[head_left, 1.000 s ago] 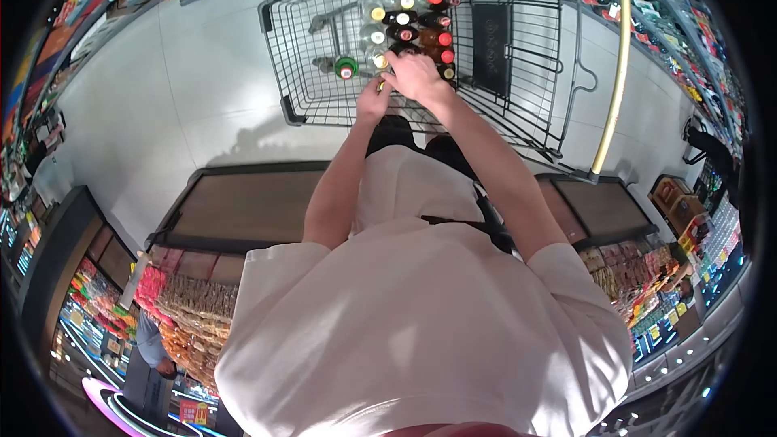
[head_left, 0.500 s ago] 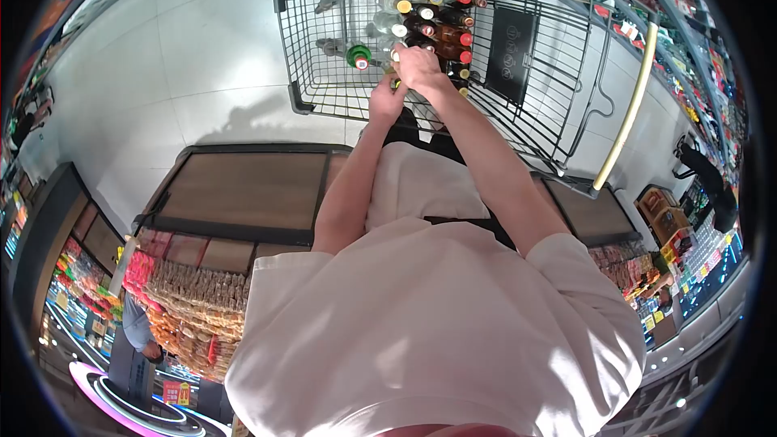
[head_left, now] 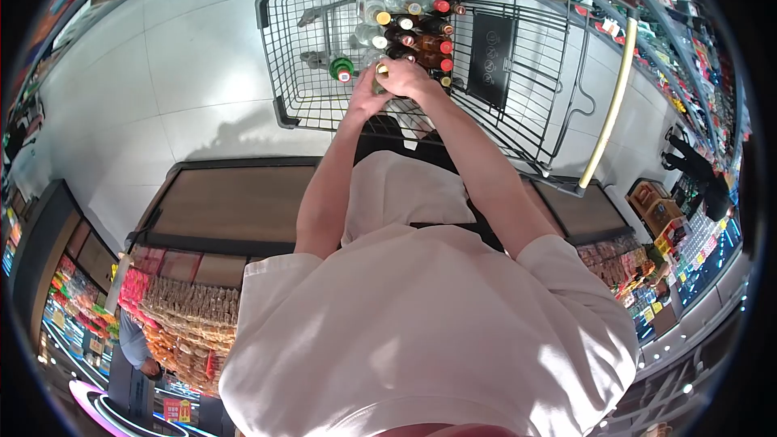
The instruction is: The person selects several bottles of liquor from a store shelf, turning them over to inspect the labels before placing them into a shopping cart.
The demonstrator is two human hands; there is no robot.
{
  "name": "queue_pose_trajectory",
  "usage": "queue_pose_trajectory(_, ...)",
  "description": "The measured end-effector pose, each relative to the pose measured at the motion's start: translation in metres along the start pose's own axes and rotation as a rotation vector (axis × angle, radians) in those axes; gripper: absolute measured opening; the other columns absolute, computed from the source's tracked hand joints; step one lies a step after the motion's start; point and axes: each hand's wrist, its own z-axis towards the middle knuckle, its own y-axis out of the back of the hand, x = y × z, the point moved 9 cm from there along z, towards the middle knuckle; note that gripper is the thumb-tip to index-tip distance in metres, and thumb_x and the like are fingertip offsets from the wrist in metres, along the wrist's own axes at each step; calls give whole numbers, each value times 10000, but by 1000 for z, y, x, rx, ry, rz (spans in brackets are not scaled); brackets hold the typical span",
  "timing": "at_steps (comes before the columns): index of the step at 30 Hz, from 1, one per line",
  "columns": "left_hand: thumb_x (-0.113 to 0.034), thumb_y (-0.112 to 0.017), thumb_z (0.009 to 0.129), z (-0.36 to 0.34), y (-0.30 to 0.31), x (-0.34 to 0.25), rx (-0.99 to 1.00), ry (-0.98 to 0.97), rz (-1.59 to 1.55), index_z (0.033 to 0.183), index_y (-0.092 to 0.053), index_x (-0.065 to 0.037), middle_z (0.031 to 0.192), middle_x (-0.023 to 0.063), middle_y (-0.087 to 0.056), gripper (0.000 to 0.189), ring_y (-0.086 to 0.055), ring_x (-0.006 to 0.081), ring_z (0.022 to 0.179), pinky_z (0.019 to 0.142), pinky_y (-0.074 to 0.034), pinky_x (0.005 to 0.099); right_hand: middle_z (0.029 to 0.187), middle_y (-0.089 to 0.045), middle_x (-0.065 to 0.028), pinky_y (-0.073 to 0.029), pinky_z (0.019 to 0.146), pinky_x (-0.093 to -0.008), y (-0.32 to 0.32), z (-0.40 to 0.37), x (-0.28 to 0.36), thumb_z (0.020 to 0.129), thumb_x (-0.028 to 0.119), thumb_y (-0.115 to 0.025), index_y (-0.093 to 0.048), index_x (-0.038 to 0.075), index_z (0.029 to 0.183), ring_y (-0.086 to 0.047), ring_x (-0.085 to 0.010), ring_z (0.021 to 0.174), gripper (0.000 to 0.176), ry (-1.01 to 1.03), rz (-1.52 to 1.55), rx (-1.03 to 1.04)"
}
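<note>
Inside the black wire shopping cart (head_left: 271, 57), my right hand (head_left: 406, 79) is closed at the neck of a bottle with a pale yellow cap (head_left: 382, 70). Against the same bottle, lower and to the left, my left hand (head_left: 369, 97) has its fingers curled; they hide much of the bottle. Just beyond my hands, several upright bottles stand close together, among them dark ones, clear ones (head_left: 368, 35) and brown ones with red caps (head_left: 446, 47). A green bottle (head_left: 341, 69) stands apart on the left side of the cart.
The cart's yellow handle (head_left: 609, 105) is at the right. A brown-topped display (head_left: 235, 202) and packaged snacks (head_left: 190, 299) lie at the lower left. Stocked shelves curve along the upper right. A person in dark clothes (head_left: 704, 174) is at the far right, another at the lower left.
My hands have come closer together, and the pale yellow cap now shows between them. The view has shifted slightly, so the cart appears a little farther left.
</note>
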Motion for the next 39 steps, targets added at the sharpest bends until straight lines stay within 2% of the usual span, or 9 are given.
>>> queue_pose_trajectory(4,-328,-875,761,13,-20,16,107,29,-251,1588,-386,-95,1556,227,-456,989,-493,358,1421,1182,-424,396,1387,-651,-168,-480,1095,-443,-10,8,-11,987,453,-458,-611,103,1370,-612,-353,1286,541,13,160,18)
queue_pose_trajectory(10,-255,-818,818,1,4,-27,-126,-54,58,1552,-439,-130,1515,209,-506,836,-547,405,1343,1114,-485,428,1384,-618,-245,-435,1123,-455,-11,10,-9,1033,500,-359,-556,10,1384,-566,-414,1300,634,161,126,74)
queue_pose_trajectory(13,-258,-757,881,0,10,-34,-94,-24,111,1472,-501,-112,1472,197,-539,661,-591,437,1254,1052,-511,482,1359,-645,-223,-478,1075,-450,-6,3,-10,1014,515,-457,-571,40,1388,-608,-395,1261,614,103,131,83)
queue_pose_trajectory(15,-301,-707,929,0,11,-38,-118,-57,201,1422,-508,-109,1434,175,-565,565,-623,431,1197,1003,-524,508,1331,-676,-183,-534,991,-445,30,-10,-19,969,508,-603,-552,79,1423,-661,-361,1201,627,-20,293,-285)
queue_pose_trajectory(18,-350,-686,946,-1,10,-39,-49,46,289,1440,-476,-124,1424,177,-567,583,-623,421,1207,997,-529,510,1256,-712,-155,-570,909,-447,52,-15,-1,916,494,-711,-521,132,1463,-699,-335,1132,682,18,207,-441)
queue_pose_trajectory(23,-338,-682,954,-3,12,-43,-46,78,297,1434,-458,-126,1421,181,-562,569,-623,408,1215,1002,-532,501,1130,-729,-175,-557,881,-496,48,9,14,972,396,-657,-523,175,1453,-703,-366,1054,546,50,56,-349)
queue_pose_trajectory(25,-323,-688,952,-3,13,-44,-51,81,280,1440,-455,-137,1432,183,-556,572,-624,409,1213,1004,-532,504,1041,-743,-185,-556,845,-516,50,12,21,993,294,-610,-566,93,1275,-714,-370,1025,349,145,3,-386)
queue_pose_trajectory(28,-318,-695,947,-3,13,-44,-31,82,240,1450,-452,-148,1441,187,-548,584,-627,415,1207,1004,-533,509,981,-750,-181,-547,849,-523,46,17,17,993,256,-590,-589,85,1211,-721,-371,993,278,123,-23,-322)
queue_pose_trajectory(39,-327,-693,953,2,10,-36,-8,104,274,1423,-456,-146,1419,197,-549,556,-632,429,1189,992,-534,527,1000,-752,-177,-565,840,-514,60,-2,19,977,379,-642,-602,90,1215,-722,-376,992,377,52,-22,-318)
